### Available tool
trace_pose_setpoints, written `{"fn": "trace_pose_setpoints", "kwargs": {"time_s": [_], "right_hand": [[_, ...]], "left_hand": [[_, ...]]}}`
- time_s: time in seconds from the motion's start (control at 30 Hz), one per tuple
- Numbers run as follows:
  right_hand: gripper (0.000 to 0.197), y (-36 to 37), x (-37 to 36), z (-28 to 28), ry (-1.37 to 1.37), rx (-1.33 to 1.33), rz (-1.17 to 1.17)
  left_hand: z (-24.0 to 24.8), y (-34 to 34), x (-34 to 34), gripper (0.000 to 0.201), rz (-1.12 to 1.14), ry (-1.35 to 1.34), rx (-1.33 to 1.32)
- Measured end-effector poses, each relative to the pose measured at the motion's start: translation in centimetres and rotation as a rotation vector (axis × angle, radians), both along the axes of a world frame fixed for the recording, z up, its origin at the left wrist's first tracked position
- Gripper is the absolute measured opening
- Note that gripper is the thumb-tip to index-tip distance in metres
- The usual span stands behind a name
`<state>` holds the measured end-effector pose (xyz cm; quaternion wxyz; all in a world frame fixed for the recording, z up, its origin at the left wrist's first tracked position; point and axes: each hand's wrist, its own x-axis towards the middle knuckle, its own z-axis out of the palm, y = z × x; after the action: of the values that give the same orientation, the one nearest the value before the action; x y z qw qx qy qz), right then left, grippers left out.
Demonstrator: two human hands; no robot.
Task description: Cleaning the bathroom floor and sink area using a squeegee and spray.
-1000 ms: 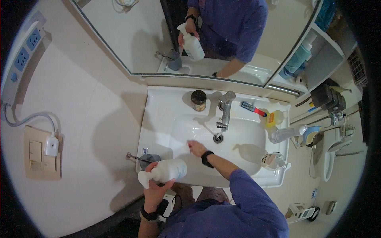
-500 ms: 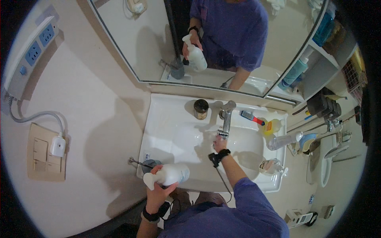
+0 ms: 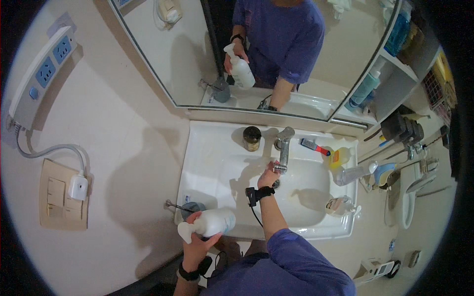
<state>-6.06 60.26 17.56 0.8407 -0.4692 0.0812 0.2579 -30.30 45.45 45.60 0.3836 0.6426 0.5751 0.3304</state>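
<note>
Clasped in left hand [image 3: 196, 242], fingers and thumb bent partway around the neck end: white pump bottle [image 3: 217, 222]. Tilted, long axis roughly left-right; pump head [image 3: 186, 232] to left of hand, base to right. Same hold as a second ago. Pale blue print near base, too small to read. Just beyond left hand: grey cup [image 3: 192, 209]. Well right of it, over basin [image 3: 311, 185]: right hand [image 3: 268, 177], now at spout of tap [image 3: 285, 143]; was left of there, apart, a second ago. Fingers partly hidden; can't tell how open, or whether touching.
</note>
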Motion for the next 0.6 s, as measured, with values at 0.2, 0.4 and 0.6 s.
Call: {"fn": "trace_pose_setpoints", "kwargs": {"time_s": [0.2, 0.4, 0.6], "right_hand": [[0.021, -1.3, 3.6, -4.2, 0.229, 0.492, 0.071], [0.042, 0.7, -1.0, 4.2, -0.76, -0.59, 0.093], [0.05, 1.2, -0.9, 1.7, -1.151, -0.662, 0.252]], "left_hand": [[0.2, -0.2, -0.3, 0.066, -0.051, -0.047, -0.043], [-0.4, -0.7, -1.7, 0.065, -0.079, -0.021, 0.065], [-0.6, 0.2, -2.2, 0.072, -0.23, 0.108, -0.004]]}}
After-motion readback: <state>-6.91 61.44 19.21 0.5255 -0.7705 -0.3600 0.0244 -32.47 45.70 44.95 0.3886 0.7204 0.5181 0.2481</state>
